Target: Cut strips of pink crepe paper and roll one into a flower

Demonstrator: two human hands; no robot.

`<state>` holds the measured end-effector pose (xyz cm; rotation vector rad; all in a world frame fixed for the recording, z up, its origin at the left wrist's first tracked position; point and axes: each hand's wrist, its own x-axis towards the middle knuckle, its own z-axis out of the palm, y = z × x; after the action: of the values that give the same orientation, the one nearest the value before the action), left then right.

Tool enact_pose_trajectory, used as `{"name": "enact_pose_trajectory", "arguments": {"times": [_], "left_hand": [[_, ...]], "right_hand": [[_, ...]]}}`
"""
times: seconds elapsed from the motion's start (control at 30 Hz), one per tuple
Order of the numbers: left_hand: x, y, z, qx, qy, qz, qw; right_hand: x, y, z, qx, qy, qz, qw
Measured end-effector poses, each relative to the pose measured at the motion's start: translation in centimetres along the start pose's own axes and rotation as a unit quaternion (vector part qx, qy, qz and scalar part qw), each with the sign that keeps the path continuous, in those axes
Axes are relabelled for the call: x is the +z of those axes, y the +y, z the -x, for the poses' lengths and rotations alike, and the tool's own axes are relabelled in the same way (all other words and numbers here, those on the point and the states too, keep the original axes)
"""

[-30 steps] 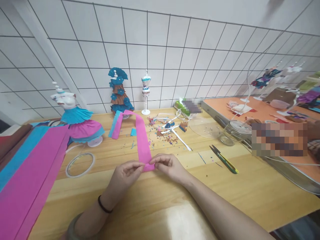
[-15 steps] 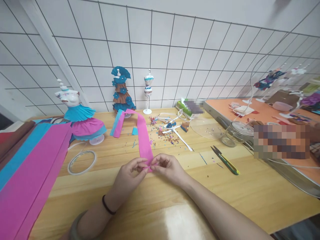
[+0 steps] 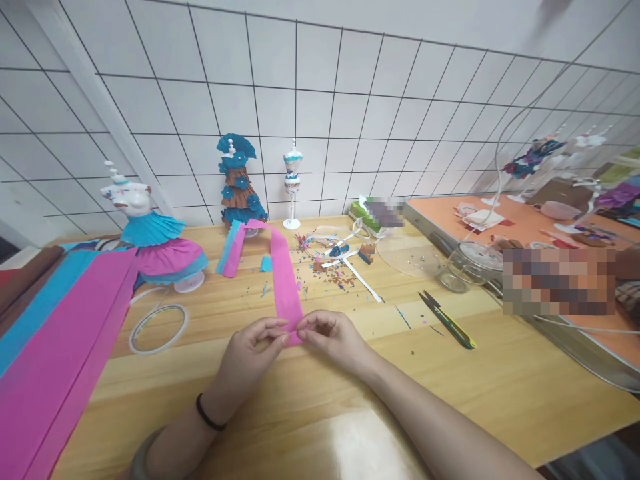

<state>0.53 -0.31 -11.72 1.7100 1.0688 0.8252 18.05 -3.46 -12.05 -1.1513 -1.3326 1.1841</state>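
A long pink crepe paper strip (image 3: 287, 280) runs across the wooden table toward me, its far end folded over beside a blue-edged piece. My left hand (image 3: 256, 353) pinches the strip's near end from the left, thumb against fingers. From the right, my right hand (image 3: 333, 337) pinches the same end, its fingertips close to the left ones. A short bit of pink shows below the fingertips. Left of my hands lies a roll of white tape (image 3: 159, 329). Thread snips (image 3: 447, 320) with yellow-green handles rest at the right.
Dressed miniature mannequins stand at the back: one in blue and pink (image 3: 160, 233), one in blue and brown (image 3: 239, 187), and a mostly bare one (image 3: 293, 180). Pink and blue paper sheets (image 3: 65, 333) cover the left. Paper scraps (image 3: 335, 273) litter the middle. An orange-topped table (image 3: 450, 220) adjoins at right.
My fingertips have drawn slightly apart, and more of the strip's near end shows between and below them. The whole view has shifted a little.
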Motion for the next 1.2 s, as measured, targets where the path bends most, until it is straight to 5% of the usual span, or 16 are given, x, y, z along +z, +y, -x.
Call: {"name": "enact_pose_trajectory", "arguments": {"times": [0.53,1.2], "left_hand": [[-0.1,0.8,0.0,0.102,0.008,-0.066,0.993],[0.0,-0.4,-0.2,0.074,0.011,-0.030,0.997]], "right_hand": [[-0.1,-0.3,0.0,-0.031,0.000,0.069,0.997],[-0.7,0.3,0.0,-0.084,0.005,0.186,0.979]]}}
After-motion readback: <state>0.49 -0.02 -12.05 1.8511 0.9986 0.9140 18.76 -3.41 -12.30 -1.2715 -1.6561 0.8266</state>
